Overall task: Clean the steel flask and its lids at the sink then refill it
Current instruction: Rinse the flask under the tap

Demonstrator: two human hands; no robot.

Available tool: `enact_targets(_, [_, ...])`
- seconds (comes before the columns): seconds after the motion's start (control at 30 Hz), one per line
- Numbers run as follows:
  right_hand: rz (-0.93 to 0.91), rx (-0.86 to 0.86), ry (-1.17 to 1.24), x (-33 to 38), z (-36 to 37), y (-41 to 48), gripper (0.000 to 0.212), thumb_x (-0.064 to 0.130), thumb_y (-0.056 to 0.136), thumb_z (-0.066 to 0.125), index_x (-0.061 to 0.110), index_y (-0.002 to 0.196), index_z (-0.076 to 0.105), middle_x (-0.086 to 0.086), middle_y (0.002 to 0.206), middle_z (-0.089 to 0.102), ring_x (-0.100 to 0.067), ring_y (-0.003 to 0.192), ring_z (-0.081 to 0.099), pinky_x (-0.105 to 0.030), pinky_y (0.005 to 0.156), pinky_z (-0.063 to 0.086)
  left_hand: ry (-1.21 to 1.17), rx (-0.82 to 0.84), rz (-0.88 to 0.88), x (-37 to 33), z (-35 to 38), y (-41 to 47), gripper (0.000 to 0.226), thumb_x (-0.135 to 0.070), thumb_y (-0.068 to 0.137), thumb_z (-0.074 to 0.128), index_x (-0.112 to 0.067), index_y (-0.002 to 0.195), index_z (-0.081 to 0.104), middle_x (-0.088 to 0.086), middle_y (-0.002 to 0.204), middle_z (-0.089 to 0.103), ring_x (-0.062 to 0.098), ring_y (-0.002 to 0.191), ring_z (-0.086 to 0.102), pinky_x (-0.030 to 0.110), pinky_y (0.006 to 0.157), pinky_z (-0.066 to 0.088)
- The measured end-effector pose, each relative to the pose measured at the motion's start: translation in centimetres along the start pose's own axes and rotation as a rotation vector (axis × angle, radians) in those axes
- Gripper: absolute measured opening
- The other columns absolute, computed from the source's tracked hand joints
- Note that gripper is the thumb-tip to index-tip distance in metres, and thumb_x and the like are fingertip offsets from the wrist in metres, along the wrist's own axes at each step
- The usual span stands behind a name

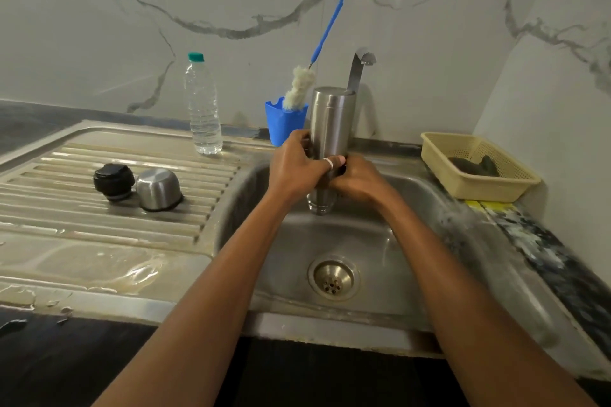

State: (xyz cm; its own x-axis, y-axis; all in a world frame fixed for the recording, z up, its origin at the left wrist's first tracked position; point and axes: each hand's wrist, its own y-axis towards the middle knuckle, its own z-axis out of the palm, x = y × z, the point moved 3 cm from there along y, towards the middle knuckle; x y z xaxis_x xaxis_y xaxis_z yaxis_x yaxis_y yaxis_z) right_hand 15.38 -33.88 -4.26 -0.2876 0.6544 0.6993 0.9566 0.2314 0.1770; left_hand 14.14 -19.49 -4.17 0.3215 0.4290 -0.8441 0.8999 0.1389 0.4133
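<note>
Flask [332, 122] stands over the sink [363, 241]; fingers [298, 138] of left hand [297, 167] and right hand [360, 179] curl round its middle.

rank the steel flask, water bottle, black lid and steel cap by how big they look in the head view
1. steel flask, tallest and widest
2. water bottle, shorter and slimmer
3. steel cap and black lid: nearly alike side by side, too close to rank
</note>
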Motion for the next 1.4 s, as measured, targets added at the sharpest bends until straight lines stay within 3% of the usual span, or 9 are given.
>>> enact_targets(0.07, [0.008,0.01,0.023,1.3,-0.7,-0.2,0.008,0.028,0.085,0.077,0.028,0.091,0.072,0.014,0.076,0.073,-0.001,0.069,0.068,-0.028,0.065,0.058,-0.023,-0.02,0.014,-0.8,-1.1,0.1,0.069,-0.043,0.067,0.092,-0.02,0.124,0.062,-0.01,0.104,0.071,0.009,0.093,0.068,0.027,0.083,0.057])
enact_targets(0.17, [-0.03,-0.004,0.042,4.3,-1.8,-0.4,0.047,0.029,0.08,0.082,0.023,0.124,0.067,0.002,0.109,0.074,-0.015,0.096,0.071,-0.04,0.085,0.061,-0.015,0.01,0.01,-2.0,-3.1,0.4,0.065,-0.051,0.06,0.091,-0.022,0.115,0.071,-0.011,0.099,0.075,0.008,0.09,0.071,0.03,0.083,0.059])
enact_targets(0.33, [-0.08,0.021,0.002,12.0,-1.2,0.8,0.086,0.062,0.057,0.08,0.026,0.132,0.061,0.004,0.114,0.073,-0.015,0.101,0.071,-0.041,0.087,0.061,-0.008,-0.004,0.031,-4.6,-10.5,1.8,0.069,-0.053,0.055,0.092,-0.019,0.112,0.072,-0.006,0.102,0.075,0.011,0.092,0.072,0.037,0.088,0.06])
enact_targets(0.53, [-0.141,0.001,0.125,23.2,2.9,2.8,0.062,0.034,0.08,0.083,0.008,0.124,0.048,-0.007,0.12,0.063,-0.025,0.107,0.066,-0.045,0.089,0.06,0.074,-0.061,0.06,-6.4,-23.0,3.8,0.053,-0.037,0.065,0.093,-0.019,0.11,0.074,-0.003,0.101,0.076,0.01,0.089,0.073,0.032,0.084,0.06])
enact_targets(0.7, [-0.174,0.01,0.225,30.6,9.2,5.6,0.075,0.033,0.081,0.084,0.004,0.136,0.043,-0.011,0.128,0.062,-0.027,0.112,0.066,-0.042,0.093,0.059,0.023,-0.051,0.048,-5.5,-31.4,4.5,0.039,-0.012,0.072,0.086,-0.004,0.107,0.071,0.009,0.096,0.071,0.016,0.082,0.066,0.013,0.065,0.05])
enact_targets(0.9, [-0.18,0.055,0.187,33.5,17.5,7.6,0.068,0.033,0.081,0.085,0.004,0.133,0.051,-0.012,0.12,0.065,-0.026,0.103,0.068,-0.04,0.09,0.06,-0.104,-0.024,0.0,0.4,-37.3,3.3,0.091,-0.042,0.038,0.072,0.004,0.116,0.068,0.031,0.11,0.069,0.049,0.106,0.065,0.059,0.1,0.05])
enact_targets(1.1, [-0.194,0.11,0.1,33.8,22.9,8.9,0.064,0.031,0.079,0.085,0.002,0.128,0.057,-0.013,0.116,0.066,-0.027,0.103,0.067,-0.041,0.089,0.06,-0.107,-0.048,-0.112,6.6,-39.8,3.3,0.081,-0.037,0.042,0.075,-0.009,0.117,0.068,0.015,0.11,0.071,0.035,0.109,0.067,0.05,0.097,0.055])
enact_targets(1.23, [-0.191,0.132,0.073,33.9,24.4,9.5,0.059,0.028,0.082,0.083,0.002,0.127,0.057,-0.013,0.117,0.066,-0.027,0.105,0.066,-0.04,0.092,0.058,-0.108,-0.041,-0.151,8.8,-40.0,4.1,0.049,-0.006,0.075,0.077,-0.011,0.122,0.065,0.007,0.11,0.071,0.025,0.107,0.069,0.031,0.083,0.055])
enact_targets(1.4, [-0.182,0.142,0.04,33.2,25.7,10.5,0.06,0.029,0.082,0.083,0.002,0.128,0.057,-0.014,0.116,0.066,-0.027,0.105,0.066,-0.039,0.092,0.058,-0.121,-0.036,-0.161,10.9,-39.7,4.6,0.051,-0.001,0.08,0.074,-0.008,0.129,0.061,0.012,0.117,0.07,0.023,0.107,0.068,0.035,0.09,0.056])
